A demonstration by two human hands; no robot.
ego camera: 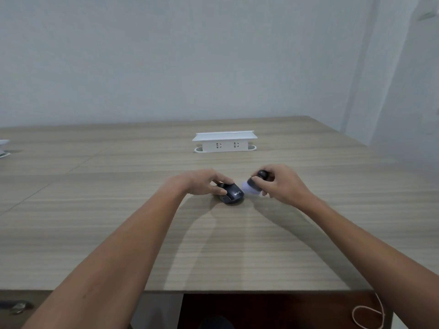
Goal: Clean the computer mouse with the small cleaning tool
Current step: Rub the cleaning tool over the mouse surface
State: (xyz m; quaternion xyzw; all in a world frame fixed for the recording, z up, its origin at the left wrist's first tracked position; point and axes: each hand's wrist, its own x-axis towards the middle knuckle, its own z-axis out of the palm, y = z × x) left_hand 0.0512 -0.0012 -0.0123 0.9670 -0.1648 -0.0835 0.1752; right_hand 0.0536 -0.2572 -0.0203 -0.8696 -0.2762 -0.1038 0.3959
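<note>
A dark computer mouse (234, 195) with light lettering lies on the wooden table (118, 210) near its middle. My left hand (204, 184) grips it from the left, thumb on its near side and fingers over its far end. My right hand (282, 184) holds the small cleaning tool (255, 184), a dark body with a pale, blurred brush head. The brush head points left and down, just right of the mouse; whether it touches the mouse I cannot tell.
A white socket box (224, 142) stands on the table behind the hands. A white object (3, 148) shows at the far left edge. A thin white cord (370, 314) hangs below the table's front edge at the right. A wall rises behind.
</note>
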